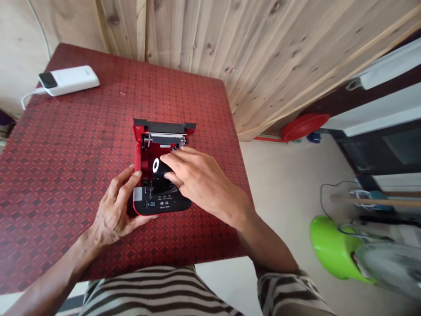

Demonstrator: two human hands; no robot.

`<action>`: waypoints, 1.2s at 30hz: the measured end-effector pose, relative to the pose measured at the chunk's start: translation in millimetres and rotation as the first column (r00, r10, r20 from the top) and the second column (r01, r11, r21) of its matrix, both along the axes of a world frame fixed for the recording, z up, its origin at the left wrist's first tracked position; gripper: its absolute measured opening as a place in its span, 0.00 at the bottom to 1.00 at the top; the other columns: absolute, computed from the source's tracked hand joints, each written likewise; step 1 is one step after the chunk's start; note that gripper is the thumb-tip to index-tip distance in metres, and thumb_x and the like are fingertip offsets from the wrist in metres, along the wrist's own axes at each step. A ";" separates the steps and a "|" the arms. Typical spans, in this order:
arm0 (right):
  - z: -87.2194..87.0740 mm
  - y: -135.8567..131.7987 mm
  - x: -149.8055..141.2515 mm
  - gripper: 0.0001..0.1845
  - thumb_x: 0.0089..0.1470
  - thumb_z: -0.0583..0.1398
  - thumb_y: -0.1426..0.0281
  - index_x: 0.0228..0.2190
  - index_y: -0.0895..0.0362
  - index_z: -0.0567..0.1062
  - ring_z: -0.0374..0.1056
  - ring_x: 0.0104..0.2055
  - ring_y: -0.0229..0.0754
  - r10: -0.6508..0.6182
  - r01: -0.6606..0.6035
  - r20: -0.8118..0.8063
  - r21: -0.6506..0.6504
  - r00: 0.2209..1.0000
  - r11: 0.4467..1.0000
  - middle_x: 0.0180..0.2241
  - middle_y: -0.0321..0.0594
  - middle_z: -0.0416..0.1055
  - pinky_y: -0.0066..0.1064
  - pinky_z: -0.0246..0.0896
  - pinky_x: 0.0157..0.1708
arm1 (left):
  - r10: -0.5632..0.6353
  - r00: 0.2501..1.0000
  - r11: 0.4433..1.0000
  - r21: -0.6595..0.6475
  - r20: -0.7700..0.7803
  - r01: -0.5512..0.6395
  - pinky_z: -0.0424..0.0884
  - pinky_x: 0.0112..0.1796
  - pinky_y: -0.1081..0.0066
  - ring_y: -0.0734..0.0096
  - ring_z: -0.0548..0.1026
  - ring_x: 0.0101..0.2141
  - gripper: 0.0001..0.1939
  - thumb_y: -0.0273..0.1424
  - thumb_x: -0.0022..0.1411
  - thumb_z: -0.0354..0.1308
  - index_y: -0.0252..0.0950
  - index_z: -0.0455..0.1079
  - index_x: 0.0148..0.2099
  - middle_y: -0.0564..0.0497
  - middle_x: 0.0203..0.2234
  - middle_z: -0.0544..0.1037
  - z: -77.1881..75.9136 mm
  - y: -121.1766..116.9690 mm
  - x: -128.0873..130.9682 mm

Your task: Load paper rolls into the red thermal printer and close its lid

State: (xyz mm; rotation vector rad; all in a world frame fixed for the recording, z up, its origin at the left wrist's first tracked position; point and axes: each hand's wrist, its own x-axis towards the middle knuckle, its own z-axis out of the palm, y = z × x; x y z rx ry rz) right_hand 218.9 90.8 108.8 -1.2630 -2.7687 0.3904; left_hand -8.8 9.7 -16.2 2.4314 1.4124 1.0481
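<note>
A small red and black printer point(149, 205) sits on the red patterned table point(66, 145) with its lid point(164, 127) swung open at the far side. My left hand point(115, 206) grips the printer's left front corner, fingers curled against its side. My right hand point(194, 180) reaches into the open compartment. Its fingers are closed on a black roll with a white core point(155, 165) that lies in the cavity.
A white power bank point(69, 80) with a white cable lies at the table's far left corner. A wooden plank wall stands behind the table. On the floor to the right are a green plastic object point(329, 245), a fan, and a red disc point(304, 125).
</note>
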 end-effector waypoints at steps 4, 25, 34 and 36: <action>0.6 2.3 -23.4 0.11 0.69 0.56 0.77 0.43 0.59 0.79 0.78 0.43 0.49 -0.028 0.029 0.159 -0.010 0.987 1.000 0.39 0.46 0.81 0.36 0.67 0.38 | -0.014 1.000 1.000 0.006 0.012 0.014 0.80 0.56 0.53 0.46 0.71 0.63 0.49 0.50 0.65 0.66 0.34 0.49 0.76 0.30 0.65 0.67 -2.2 -0.7 0.3; -24.5 18.9 -37.3 0.17 0.71 0.53 0.74 0.51 0.57 0.80 0.81 0.42 0.54 -0.138 0.174 0.189 -0.188 0.972 0.967 0.41 0.50 0.83 0.43 0.73 0.39 | -0.025 0.998 0.997 -0.068 0.061 0.029 0.79 0.57 0.49 0.43 0.68 0.66 0.49 0.48 0.66 0.65 0.34 0.46 0.78 0.29 0.66 0.65 -3.5 -2.2 -0.3; -7.2 -6.4 7.2 0.25 0.66 0.51 0.85 0.58 0.58 0.74 0.73 0.58 0.44 0.097 -0.172 -0.381 -0.168 0.920 0.971 0.57 0.46 0.77 0.43 0.72 0.60 | -0.039 0.998 0.992 -0.118 0.057 0.046 0.77 0.59 0.48 0.45 0.68 0.66 0.51 0.53 0.66 0.62 0.37 0.43 0.78 0.32 0.67 0.64 5.6 -3.5 -4.3; -7.3 -13.9 12.1 0.25 0.65 0.53 0.85 0.59 0.58 0.74 0.72 0.56 0.44 0.121 -0.203 -0.424 -0.153 0.898 0.967 0.54 0.46 0.77 0.44 0.72 0.60 | -0.048 0.996 0.986 -0.154 0.077 0.059 0.75 0.59 0.45 0.44 0.69 0.64 0.52 0.59 0.66 0.57 0.37 0.44 0.78 0.31 0.67 0.64 11.0 -3.5 -11.1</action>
